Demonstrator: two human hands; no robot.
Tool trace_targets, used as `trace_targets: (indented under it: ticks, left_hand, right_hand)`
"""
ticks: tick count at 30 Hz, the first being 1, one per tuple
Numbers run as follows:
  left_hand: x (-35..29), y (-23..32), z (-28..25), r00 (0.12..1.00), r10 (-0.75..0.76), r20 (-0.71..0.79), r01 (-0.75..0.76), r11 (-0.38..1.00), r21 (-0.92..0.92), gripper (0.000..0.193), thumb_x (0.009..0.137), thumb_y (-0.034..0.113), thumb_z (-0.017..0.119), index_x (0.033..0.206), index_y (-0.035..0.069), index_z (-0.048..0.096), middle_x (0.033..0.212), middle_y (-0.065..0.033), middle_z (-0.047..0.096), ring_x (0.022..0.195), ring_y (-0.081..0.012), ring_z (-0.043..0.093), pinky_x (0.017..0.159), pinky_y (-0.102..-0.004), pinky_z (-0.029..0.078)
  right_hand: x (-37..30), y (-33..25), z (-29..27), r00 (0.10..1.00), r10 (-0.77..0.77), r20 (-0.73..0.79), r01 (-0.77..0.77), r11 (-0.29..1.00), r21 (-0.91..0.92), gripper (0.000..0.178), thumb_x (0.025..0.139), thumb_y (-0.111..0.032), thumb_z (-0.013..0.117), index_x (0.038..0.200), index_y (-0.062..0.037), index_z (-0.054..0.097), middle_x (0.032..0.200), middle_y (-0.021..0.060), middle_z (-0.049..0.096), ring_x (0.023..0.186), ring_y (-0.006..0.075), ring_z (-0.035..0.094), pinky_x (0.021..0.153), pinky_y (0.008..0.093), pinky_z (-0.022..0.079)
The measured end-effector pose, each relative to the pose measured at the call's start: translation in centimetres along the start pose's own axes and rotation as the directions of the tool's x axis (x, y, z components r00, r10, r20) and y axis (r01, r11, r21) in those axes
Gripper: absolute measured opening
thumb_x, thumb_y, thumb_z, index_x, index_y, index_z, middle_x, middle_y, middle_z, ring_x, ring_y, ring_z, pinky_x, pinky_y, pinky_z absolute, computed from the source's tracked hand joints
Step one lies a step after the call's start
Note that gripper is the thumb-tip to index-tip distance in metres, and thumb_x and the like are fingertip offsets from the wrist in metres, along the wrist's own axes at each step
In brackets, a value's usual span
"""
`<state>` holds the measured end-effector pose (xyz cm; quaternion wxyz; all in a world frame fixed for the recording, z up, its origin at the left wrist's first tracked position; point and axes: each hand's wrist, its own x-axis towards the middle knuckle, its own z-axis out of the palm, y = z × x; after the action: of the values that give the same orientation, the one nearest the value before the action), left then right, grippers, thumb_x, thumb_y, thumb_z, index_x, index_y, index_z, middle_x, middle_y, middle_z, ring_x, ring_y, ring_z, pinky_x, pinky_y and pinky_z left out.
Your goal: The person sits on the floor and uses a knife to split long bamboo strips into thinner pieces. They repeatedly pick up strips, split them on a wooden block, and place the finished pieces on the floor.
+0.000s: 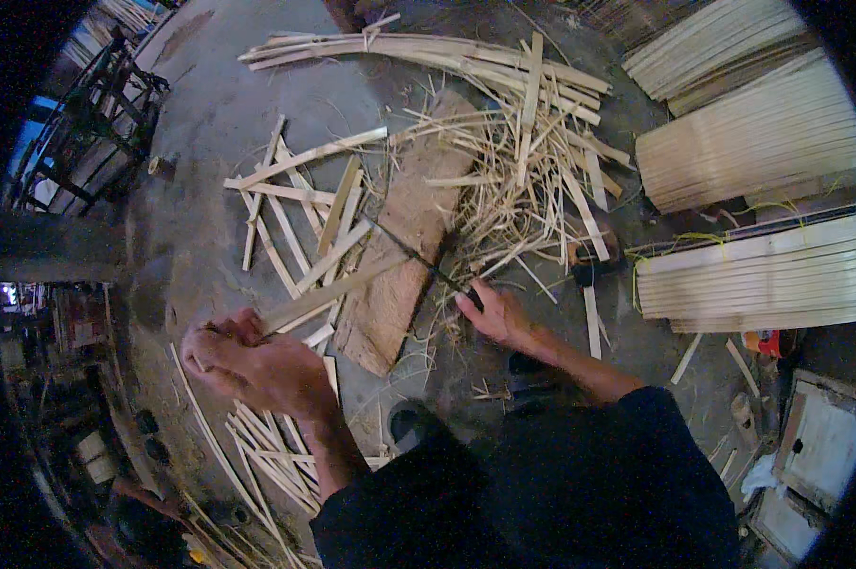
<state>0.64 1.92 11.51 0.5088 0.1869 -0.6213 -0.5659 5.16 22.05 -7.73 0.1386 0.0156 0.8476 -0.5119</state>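
No readable text, label, number or sign on anything in the head view.

And here's the grey concrete floor point(191, 194), scuffed and patchy, spreading wide through a dim room, its edges sinking into shadow. Over on the far left stands a dark metal frame point(91, 128), blue showing behind it, and nearer along that side comes a murky, cluttered area point(72, 351), its contents hard to make out, with one small bright patch of light point(9, 294) at the edge. Across to the lower right, there's a worn, pale-panelled wooden piece of furniture point(826, 441)!
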Motion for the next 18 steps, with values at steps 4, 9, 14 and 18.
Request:
trace_targets:
  ticks: [4,9,14,18]
  left_hand:
    - [1.1,-0.3,-1.2,0.999,0.006,0.035,-0.001,0.993,-0.122,0.023,0.098,0.032,0.045,0.098,0.009,0.041,0.077,-0.0008,0.041,0.069,-0.0096,0.042,0.062,-0.0243,0.039]
    - [-0.4,1.1,0.4,0.998,-0.067,0.001,0.067,0.995,-0.067,0.023,0.098,0.032,0.045,0.096,0.009,0.042,0.073,0.001,0.036,0.066,-0.0104,0.037,0.058,-0.0252,0.033]
    - [1.0,0.7,-0.1,0.977,-0.071,0.2,0.152,0.894,-0.422,0.025,0.098,0.032,0.042,0.099,0.008,0.044,0.075,-0.0012,0.04,0.065,-0.0124,0.04,0.06,-0.0247,0.035]
    - [1.4,0.3,0.2,0.98,-0.008,0.201,0.089,0.912,-0.399,0.025,0.098,0.032,0.043,0.092,0.008,0.042,0.073,-0.0021,0.042,0.061,-0.0124,0.04,0.056,-0.0253,0.036]
  right_hand:
    - [-0.9,-5.1,-0.4,0.982,0.023,0.187,-0.044,0.993,0.107,0.037,0.091,-0.037,0.051,0.097,-0.001,0.055,0.088,0.0247,0.061,0.082,0.0431,0.06,0.067,0.0454,0.047]
    - [-1.3,-1.8,0.0,0.99,-0.023,0.142,0.025,1.0,-0.014,0.04,0.09,-0.042,0.05,0.095,-0.0034,0.057,0.086,0.0205,0.063,0.082,0.0402,0.061,0.067,0.0446,0.048]
    - [1.5,0.6,-0.5,0.97,0.202,0.137,-0.221,0.965,0.142,0.04,0.095,-0.039,0.043,0.097,-0.0006,0.056,0.077,0.0193,0.061,0.07,0.0378,0.06,0.062,0.0421,0.047]
    - [-1.1,-0.9,0.6,1.0,-0.021,0.014,0.021,0.999,0.036,0.039,0.095,-0.038,0.044,0.099,-0.0003,0.054,0.075,0.0193,0.061,0.069,0.0386,0.06,0.062,0.0428,0.047]
